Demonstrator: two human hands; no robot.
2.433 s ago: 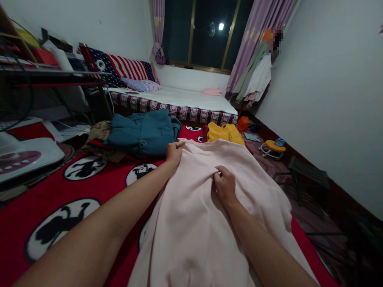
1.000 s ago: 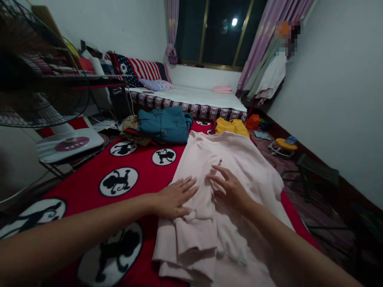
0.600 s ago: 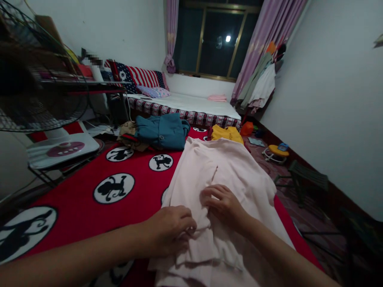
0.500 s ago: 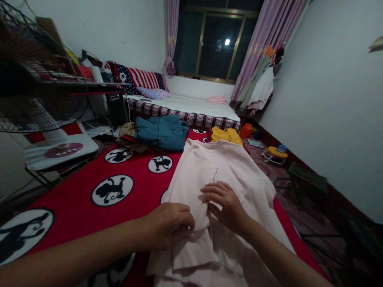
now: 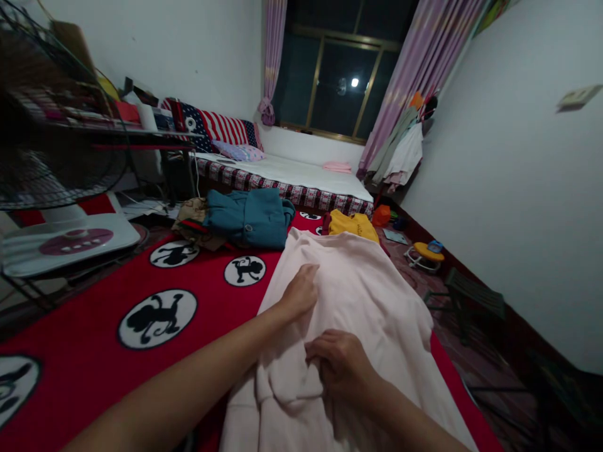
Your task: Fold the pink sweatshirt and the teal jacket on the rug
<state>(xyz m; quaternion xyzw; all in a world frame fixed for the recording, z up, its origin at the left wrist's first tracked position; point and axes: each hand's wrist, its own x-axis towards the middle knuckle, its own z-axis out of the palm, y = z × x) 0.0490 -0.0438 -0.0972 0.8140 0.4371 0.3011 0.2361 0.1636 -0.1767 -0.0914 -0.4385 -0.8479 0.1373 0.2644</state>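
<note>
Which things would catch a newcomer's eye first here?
Probably the red blanket in the foreground, with its round black-and-white monkey prints. On it lies a pale pink garment, under the left hand and right hand. Beyond it sit a teal garment, left, and a yellow garment, right.

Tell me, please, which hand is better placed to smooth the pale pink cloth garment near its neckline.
Probably the left hand: it is nearer the neckline of the pale pink cloth garment, while the right hand is farther down, closer to the wearer.
</note>
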